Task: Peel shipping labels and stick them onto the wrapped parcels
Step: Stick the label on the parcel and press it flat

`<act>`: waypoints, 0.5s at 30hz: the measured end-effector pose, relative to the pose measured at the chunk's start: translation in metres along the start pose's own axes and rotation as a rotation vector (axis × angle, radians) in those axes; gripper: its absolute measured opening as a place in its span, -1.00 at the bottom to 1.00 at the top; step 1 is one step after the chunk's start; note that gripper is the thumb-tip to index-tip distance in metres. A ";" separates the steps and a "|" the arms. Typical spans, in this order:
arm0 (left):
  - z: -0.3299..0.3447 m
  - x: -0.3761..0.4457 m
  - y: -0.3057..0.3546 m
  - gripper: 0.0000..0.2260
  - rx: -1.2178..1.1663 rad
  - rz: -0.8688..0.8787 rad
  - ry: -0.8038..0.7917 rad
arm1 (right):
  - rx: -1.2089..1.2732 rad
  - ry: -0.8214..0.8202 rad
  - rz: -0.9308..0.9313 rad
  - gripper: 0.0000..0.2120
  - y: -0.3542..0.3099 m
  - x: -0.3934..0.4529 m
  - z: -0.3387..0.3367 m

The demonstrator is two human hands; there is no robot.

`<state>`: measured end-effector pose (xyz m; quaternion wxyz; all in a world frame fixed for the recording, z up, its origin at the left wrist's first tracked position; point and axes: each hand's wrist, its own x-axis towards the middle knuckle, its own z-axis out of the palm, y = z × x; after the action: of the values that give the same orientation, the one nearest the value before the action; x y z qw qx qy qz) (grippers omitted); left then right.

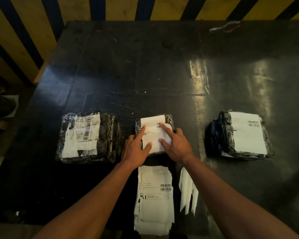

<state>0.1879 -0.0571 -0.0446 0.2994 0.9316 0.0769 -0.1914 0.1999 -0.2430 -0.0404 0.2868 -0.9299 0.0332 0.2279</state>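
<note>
Near edge of the desk (162,69): label stack (154,199) waiting | centre: our left hand (136,149) and right hand (175,145), fingers straight, gripping nothing, are pressing a label (155,135) flat onto the middle parcel (168,119) | next, we judge: peeling another label.

You are at a dark, glossy table (162,75), scuffed and catching light on its right side. Three parcels wrapped in black plastic lie in a row across it: the left parcel (88,137) with torn white labels on top, the middle parcel (154,133) with a white label, and the right parcel (238,134) with a white label. Nearer you lies a stack of label sheets (154,199), and just to its right some white backing strips (187,192). Thin scraps (225,27) lie at the far right edge.
</note>
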 end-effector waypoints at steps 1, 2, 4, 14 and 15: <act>-0.001 -0.003 0.004 -0.30 0.000 0.016 0.019 | 0.021 0.044 -0.010 -0.40 0.001 -0.005 -0.004; -0.002 -0.007 0.009 -0.29 0.006 0.035 0.038 | 0.040 0.083 -0.021 -0.41 0.003 -0.011 -0.009; -0.004 -0.014 0.025 -0.29 0.017 0.079 0.069 | 0.076 0.153 -0.039 -0.43 0.008 -0.023 -0.021; 0.013 -0.038 0.146 -0.32 0.003 0.270 0.071 | 0.153 0.514 -0.004 -0.52 0.069 -0.078 -0.113; 0.018 -0.039 0.159 -0.32 0.003 0.284 0.055 | 0.155 0.527 0.007 -0.52 0.079 -0.082 -0.122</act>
<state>0.1876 -0.1972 0.0416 0.3196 0.9385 -0.0477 -0.1215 0.1604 -0.3813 0.0448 0.3378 -0.9323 0.1271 -0.0242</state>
